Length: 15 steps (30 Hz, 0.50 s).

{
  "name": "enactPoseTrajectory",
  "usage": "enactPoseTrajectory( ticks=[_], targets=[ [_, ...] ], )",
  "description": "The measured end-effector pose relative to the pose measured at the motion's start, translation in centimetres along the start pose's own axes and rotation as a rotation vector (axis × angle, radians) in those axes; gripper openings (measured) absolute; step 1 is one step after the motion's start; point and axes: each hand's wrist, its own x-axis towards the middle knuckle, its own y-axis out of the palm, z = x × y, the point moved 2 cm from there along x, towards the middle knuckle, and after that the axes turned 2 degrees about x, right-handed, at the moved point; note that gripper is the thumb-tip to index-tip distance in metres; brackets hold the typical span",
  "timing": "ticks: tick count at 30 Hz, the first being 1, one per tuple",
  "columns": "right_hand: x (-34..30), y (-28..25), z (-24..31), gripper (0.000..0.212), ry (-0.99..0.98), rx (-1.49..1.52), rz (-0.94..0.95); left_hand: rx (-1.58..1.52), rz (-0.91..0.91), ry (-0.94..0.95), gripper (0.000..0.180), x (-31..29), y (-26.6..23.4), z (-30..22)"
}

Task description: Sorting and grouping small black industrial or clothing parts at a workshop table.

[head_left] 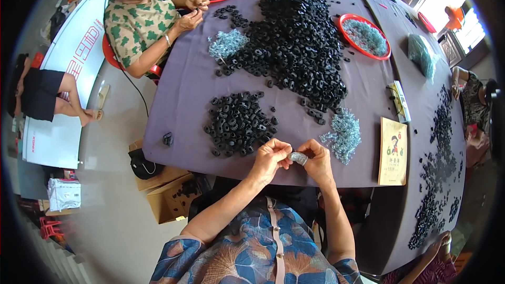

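My left hand [271,160] and my right hand [317,163] meet over the near edge of the table, fingers closed in pinches. Between them is a small silvery-grey curved piece [299,158], at the fingers of my right hand. A tiny dark spot shows beside it at my left fingertips, too small to name. Just beyond my left hand lies a pile of small black ribbed ring-like parts [239,122]. Beyond my right hand sits a heap of small clear bluish pieces [343,135].
A large mound of black parts [294,37] runs down the table [181,92]. A red tray [390,52] holds clear pieces. A yellow booklet [393,152] lies at right. A person [144,26] works at the far left; a cardboard box [168,202] stands on the floor.
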Motion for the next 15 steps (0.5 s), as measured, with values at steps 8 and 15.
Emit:
enactPoseTrajectory(
  ticks=[8,15],
  targets=[
    [7.1,1.6,4.2,0.014,-0.366,-0.337,0.053,-0.223,0.033,0.043,0.016,-0.3,-0.1,0.0],
    [11.8,4.4,2.4,0.032,-0.491,-0.755,0.167,-0.215,0.002,0.016,0.015,-0.5,-0.1,0.0]
  ],
)
